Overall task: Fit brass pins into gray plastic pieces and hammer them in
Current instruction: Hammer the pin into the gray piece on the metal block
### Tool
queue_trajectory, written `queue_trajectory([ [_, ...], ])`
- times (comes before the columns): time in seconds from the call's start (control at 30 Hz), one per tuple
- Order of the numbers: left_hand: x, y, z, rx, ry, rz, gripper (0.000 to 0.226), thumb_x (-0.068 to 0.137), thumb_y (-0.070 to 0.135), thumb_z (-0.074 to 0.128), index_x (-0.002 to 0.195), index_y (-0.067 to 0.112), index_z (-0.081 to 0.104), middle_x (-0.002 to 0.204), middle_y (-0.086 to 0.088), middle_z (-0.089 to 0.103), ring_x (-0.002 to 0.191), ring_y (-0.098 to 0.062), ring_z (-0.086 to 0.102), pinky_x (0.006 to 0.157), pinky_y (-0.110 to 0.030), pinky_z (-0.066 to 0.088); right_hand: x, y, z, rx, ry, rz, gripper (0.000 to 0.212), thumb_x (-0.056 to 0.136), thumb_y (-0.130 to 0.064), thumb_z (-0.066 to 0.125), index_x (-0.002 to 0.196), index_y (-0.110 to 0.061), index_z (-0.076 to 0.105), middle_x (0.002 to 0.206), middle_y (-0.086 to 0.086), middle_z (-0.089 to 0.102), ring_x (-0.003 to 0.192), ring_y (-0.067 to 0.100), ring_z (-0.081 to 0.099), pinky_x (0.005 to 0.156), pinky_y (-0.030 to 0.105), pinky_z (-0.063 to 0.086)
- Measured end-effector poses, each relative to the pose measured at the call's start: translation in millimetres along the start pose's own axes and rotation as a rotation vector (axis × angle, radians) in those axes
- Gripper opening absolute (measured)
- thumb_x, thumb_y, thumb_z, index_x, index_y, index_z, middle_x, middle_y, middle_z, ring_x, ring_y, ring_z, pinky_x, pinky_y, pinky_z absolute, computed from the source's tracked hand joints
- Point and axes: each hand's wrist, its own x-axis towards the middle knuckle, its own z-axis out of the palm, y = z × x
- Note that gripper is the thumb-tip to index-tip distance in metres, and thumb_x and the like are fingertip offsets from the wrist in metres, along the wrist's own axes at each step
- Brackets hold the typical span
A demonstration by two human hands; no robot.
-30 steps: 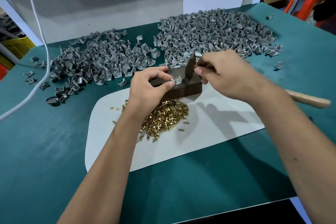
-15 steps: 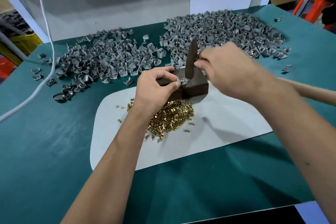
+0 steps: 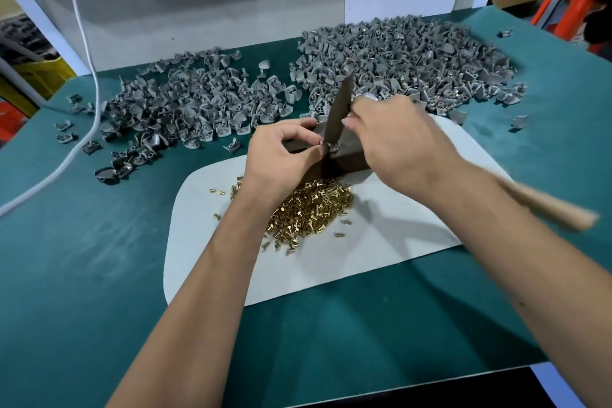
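Item: left hand [image 3: 281,156]. Fingers were curled, with thumb and forefinger pinching a small gray plastic piece [image 3: 326,145] against the top of a dark block [image 3: 344,159].

Item: right hand [image 3: 394,139]. Fingers were closed round a hammer, whose dark head [image 3: 337,109] stood nearly upright with its lower end on or just above the pinched piece; contact could not be told. The wooden handle [image 3: 546,205] was seen blurred, projecting behind the right forearm.

Item: dark block. It was set at the far edge of a white mat [image 3: 381,242], between the two hands.

Item: brass pins [image 3: 311,209]. A loose heap was laid on the mat just in front of the block, partly covered by the left wrist; a few strays were scattered at its left and right.

Item: gray plastic pieces, left heap [image 3: 185,109] and right heap [image 3: 407,60]. Both were spread on the green table [image 3: 82,258] beyond the mat, the right heap touching the mat's far corner. Brass glints were visible among the right heap's pieces.

Item: white cable [image 3: 89,83]. It was draped down across the table's left side, beside the left heap.
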Motion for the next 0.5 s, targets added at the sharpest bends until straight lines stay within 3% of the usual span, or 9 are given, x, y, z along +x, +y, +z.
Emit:
queue_trajectory([
  [0.1, -1.6, 1.9, 0.5, -0.004, 0.001, -0.005, 0.012, 0.08, -0.002, 0.082, 0.083, 0.01, 0.079, 0.123, -0.003, 0.071, 0.113, -0.012, 0.068, 0.104, -0.039, 0.054, 6.6, 8.3, -6.2, -0.096, -0.077, 0.015, 0.022, 0.107, -0.037, 0.042, 0.089, -0.026, 0.049, 0.072, 0.005, 0.052, 0.066, 0.032, 0.05, 0.062, 0.037, 0.041],
  [0.23, -0.5, 1.2, -0.7, -0.008, -0.021, -0.009, 0.01, 0.08, 0.0, 0.082, 0.084, 0.009, 0.081, 0.124, -0.003, 0.071, 0.114, -0.011, 0.067, 0.104, -0.039, 0.053, 6.4, 13.0, -8.4, -0.007, 0.161, -0.042, 0.025, 0.106, -0.036, 0.043, 0.102, -0.017, 0.06, 0.069, 0.003, 0.05, 0.061, 0.031, 0.046, 0.059, 0.035, 0.037],
  [0.33, -1.0, 3.1, -0.5, -0.018, -0.02, -0.019, 0.008, 0.081, 0.0, 0.082, 0.087, 0.004, 0.08, 0.125, -0.004, 0.071, 0.115, -0.012, 0.067, 0.104, -0.04, 0.053, 3.3, 11.7, 0.9, -0.047, -0.046, 0.0, 0.024, 0.108, -0.033, 0.043, 0.099, -0.017, 0.058, 0.079, 0.012, 0.059, 0.072, 0.037, 0.053, 0.067, 0.041, 0.045],
  [0.4, -1.8, 3.7, -0.4, -0.006, -0.018, -0.015, 0.008, 0.081, -0.001, 0.082, 0.087, 0.003, 0.08, 0.126, -0.005, 0.071, 0.116, -0.011, 0.066, 0.106, -0.04, 0.052, 8.2, 15.8, -7.0, -0.102, -0.062, 0.0, 0.024, 0.107, -0.037, 0.042, 0.1, -0.022, 0.059, 0.079, 0.011, 0.058, 0.072, 0.036, 0.054, 0.067, 0.041, 0.046],
  [0.5, -1.2, 2.4, -1.1, -0.021, -0.027, -0.02, 0.009, 0.08, -0.002, 0.081, 0.087, 0.003, 0.08, 0.125, -0.005, 0.071, 0.116, -0.014, 0.066, 0.106, -0.042, 0.052, 6.7, 14.3, -14.3, -0.059, 0.183, -0.049, 0.028, 0.105, -0.038, 0.041, 0.105, -0.018, 0.06, 0.066, -0.001, 0.046, 0.061, 0.03, 0.046, 0.059, 0.037, 0.041],
])
